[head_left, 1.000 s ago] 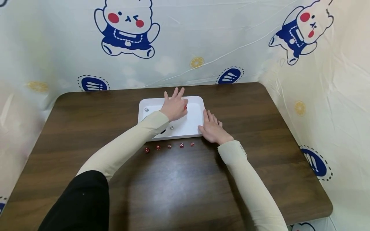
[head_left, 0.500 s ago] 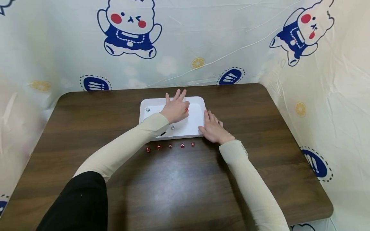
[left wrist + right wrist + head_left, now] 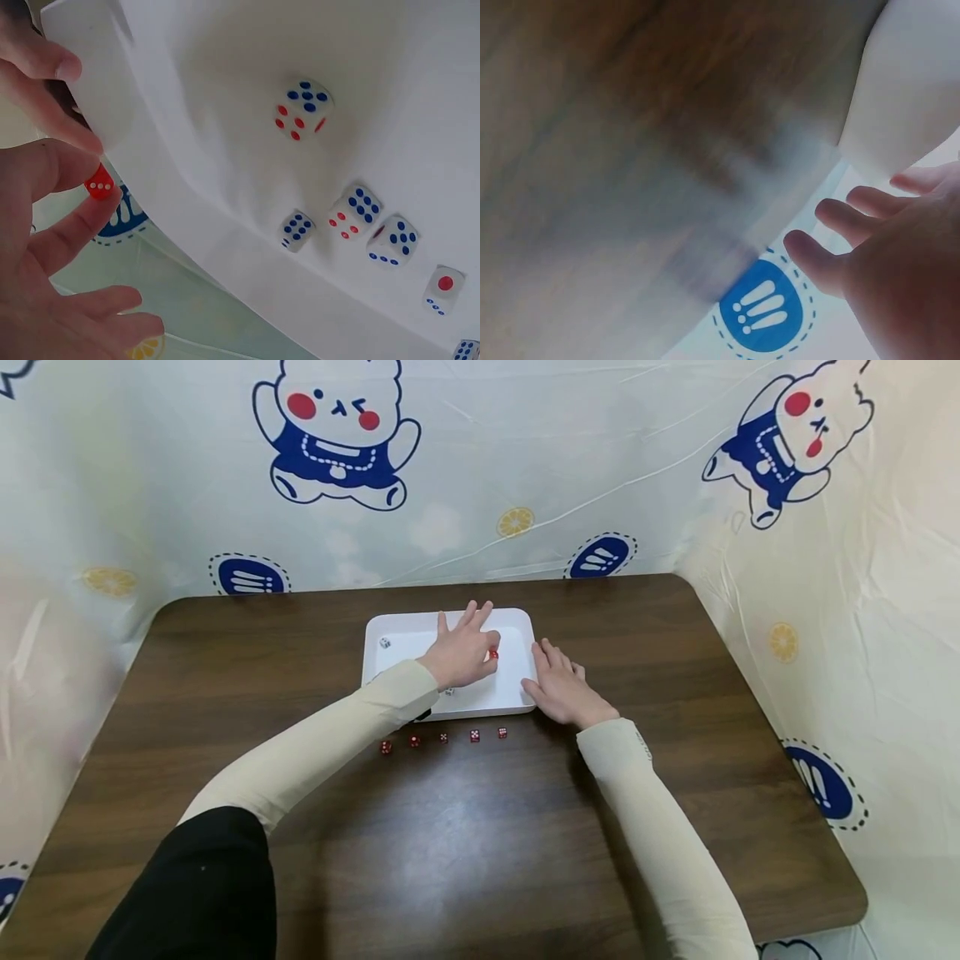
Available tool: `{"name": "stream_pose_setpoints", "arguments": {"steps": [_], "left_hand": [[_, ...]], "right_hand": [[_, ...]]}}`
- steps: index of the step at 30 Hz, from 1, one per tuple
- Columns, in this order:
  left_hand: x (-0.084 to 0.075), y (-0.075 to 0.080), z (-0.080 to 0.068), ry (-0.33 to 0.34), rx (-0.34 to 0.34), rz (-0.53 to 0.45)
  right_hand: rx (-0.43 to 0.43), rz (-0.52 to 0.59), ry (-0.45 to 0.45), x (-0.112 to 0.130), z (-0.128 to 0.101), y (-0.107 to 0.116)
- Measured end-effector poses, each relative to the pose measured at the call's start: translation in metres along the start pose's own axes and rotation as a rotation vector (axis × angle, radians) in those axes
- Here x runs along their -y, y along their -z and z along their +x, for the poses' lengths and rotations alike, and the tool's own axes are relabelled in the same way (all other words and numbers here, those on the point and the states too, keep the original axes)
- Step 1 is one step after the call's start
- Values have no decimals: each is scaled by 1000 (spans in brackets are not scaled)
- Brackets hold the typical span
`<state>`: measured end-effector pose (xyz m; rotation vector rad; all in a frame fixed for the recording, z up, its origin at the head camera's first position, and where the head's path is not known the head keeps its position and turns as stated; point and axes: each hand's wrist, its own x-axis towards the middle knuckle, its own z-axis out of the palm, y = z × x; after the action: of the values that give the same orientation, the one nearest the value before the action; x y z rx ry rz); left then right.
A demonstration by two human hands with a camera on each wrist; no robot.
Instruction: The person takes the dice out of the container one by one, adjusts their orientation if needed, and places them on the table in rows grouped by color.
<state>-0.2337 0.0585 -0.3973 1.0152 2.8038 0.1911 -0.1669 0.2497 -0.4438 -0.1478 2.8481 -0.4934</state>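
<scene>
Over the white tray (image 3: 513,689), my left hand (image 3: 461,658) pinches a red die (image 3: 100,183) between thumb and index finger, its other fingers spread. In the left wrist view the die shows three white pips and overlaps the background beyond the tray's edge. My right hand (image 3: 564,692) lies along the tray's right side, fingers extended, thumb at the rim. Several white dice (image 3: 302,109) with blue and red pips lie inside the tray; in the head view my left hand and sleeve hide most of them.
A row of several red dice (image 3: 444,738) lies on the brown wooden table (image 3: 450,843), just in front of the tray. Behind the table hangs a pale printed curtain (image 3: 465,460), which also runs down the right side.
My left hand, with the red die pinched in it, has moved slightly right and toward me over the tray. My right hand stays at the tray's right side.
</scene>
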Motion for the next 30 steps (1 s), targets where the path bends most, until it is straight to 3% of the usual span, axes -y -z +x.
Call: {"name": "stream_pose_setpoints", "arguments": {"steps": [30], "left_hand": [[-19, -1, -24, -64, -12, -62]], "right_hand": [[-32, 17, 24, -7, 1, 1]]}}
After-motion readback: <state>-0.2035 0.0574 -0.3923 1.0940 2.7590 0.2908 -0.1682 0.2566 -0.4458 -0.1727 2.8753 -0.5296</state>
